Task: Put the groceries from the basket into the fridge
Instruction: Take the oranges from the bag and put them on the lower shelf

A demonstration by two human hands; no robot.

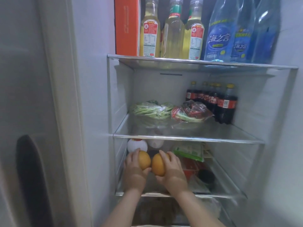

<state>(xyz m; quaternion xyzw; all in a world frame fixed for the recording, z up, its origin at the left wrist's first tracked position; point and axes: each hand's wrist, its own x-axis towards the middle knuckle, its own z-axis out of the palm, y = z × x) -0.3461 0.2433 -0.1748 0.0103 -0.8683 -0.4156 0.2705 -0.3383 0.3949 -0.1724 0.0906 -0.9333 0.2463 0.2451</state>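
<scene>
Both my arms reach into the open fridge, onto its third glass shelf [221, 196]. My left hand [133, 169] grips one round orange fruit [145, 160]. My right hand [173, 171] grips a second orange fruit [158, 164]. The two fruits are side by side and nearly touching, at the shelf's left front. Just behind my left hand sits a white foam-netted fruit [136, 145]. The basket is out of sight.
A green packet [190, 152], red packs and a dark-lidded jar [206, 176] fill the same shelf's right side. The shelf above holds bagged green beans [150, 110], bagged chillies [191, 112] and cola bottles [218, 102]. Oil bottles, blue bottles and an orange box stand on top.
</scene>
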